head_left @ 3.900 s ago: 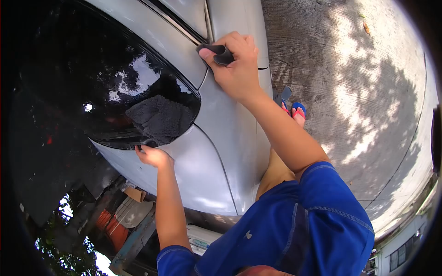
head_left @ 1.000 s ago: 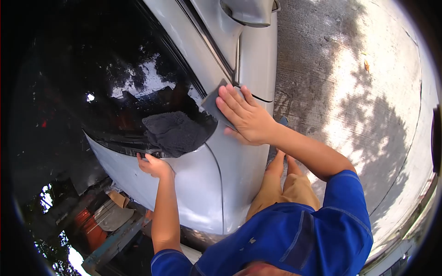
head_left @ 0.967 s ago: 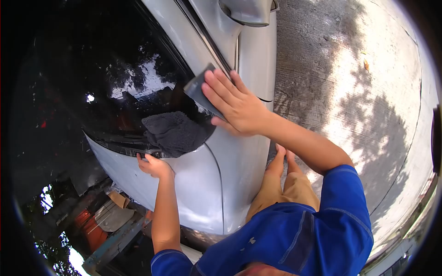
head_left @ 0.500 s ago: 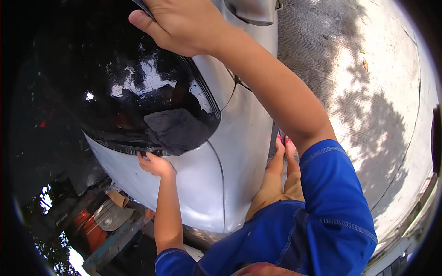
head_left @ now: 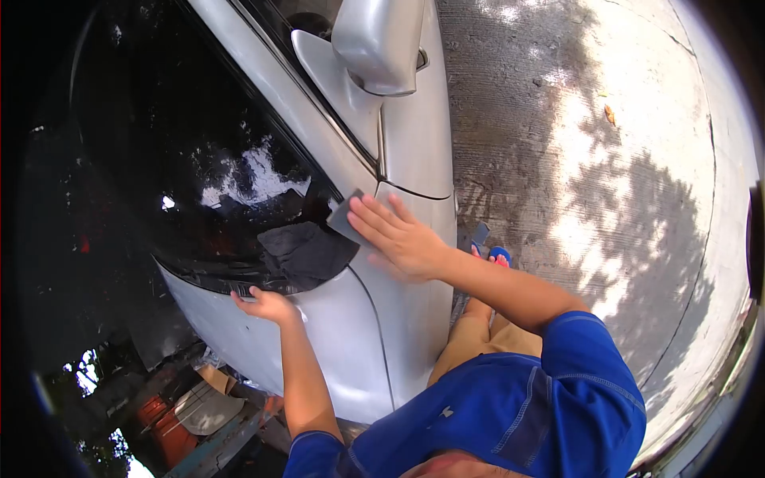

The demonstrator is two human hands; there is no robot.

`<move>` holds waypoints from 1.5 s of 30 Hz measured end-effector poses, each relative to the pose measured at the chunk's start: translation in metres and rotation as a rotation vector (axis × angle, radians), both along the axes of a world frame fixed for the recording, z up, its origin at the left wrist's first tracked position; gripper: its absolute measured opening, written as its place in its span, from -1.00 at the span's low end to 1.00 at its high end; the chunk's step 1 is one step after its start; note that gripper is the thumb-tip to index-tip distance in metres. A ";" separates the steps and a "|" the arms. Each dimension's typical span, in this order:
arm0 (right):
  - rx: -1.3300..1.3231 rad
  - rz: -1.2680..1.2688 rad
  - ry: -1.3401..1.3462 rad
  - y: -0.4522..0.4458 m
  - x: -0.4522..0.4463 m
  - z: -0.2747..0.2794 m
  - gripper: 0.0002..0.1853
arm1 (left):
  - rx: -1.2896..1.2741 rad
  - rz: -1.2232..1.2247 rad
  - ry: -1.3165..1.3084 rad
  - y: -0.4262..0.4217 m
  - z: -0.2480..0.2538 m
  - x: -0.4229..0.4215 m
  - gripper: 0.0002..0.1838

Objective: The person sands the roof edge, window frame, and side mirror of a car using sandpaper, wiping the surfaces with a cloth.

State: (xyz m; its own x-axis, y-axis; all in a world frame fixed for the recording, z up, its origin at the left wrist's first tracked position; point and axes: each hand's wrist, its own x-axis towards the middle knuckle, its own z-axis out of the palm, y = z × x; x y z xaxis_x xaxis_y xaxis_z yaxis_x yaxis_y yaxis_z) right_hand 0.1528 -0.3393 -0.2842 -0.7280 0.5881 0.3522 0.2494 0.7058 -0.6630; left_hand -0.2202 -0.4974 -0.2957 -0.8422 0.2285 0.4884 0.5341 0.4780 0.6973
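Note:
My right hand (head_left: 402,237) presses a flat dark grey pad (head_left: 347,220) with straight fingers. It lies on the silver body panel at the lower corner of the windshield (head_left: 191,191). I cannot make out what the pad is made of. My left hand (head_left: 267,305) is at the rear edge of the silver hood (head_left: 335,342), fingers loosely stretched and apart, with nothing visible in it. Between the two hands, a crumpled dark grey cloth (head_left: 299,255) rests on the base of the glass.
The side mirror (head_left: 381,44) juts out above my right hand. Concrete ground (head_left: 518,143) with patches of shade runs along the car's right side. Beyond the hood at lower left are orange objects (head_left: 171,430) and a cardboard piece (head_left: 217,379).
My right hand has come down from over the upper glass, toward my body, to the windshield corner. My left hand stays by the hood edge. The view has shifted, showing more of the mirror.

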 end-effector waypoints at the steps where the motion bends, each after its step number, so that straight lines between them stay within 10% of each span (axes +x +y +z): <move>1: -0.251 0.055 -0.033 -0.033 0.028 -0.009 -0.13 | -0.015 -0.150 0.165 0.037 0.036 0.033 -0.32; 7: -1.263 -0.056 0.556 -0.097 0.098 0.012 -0.10 | -0.600 -0.964 1.074 0.231 0.192 0.163 -0.12; 19: -1.328 -0.393 0.731 -0.068 0.189 -0.004 -0.27 | -1.334 -1.549 1.142 0.160 0.138 0.197 -0.07; 30: -1.586 -0.479 0.952 -0.088 0.191 -0.006 -0.35 | -0.867 -1.156 1.408 0.279 0.212 0.158 -0.34; 37: -1.408 -0.207 0.672 -0.092 0.160 0.018 -0.34 | -1.088 -1.706 1.137 0.209 0.167 0.185 -0.31; 42: -1.501 -0.244 0.713 -0.109 0.156 0.011 -0.31 | -0.414 -1.304 0.882 0.335 0.200 0.247 -0.11; 45: -1.468 -0.273 0.679 -0.108 0.154 0.004 -0.32 | -0.484 -1.168 1.000 0.425 0.174 0.264 -0.10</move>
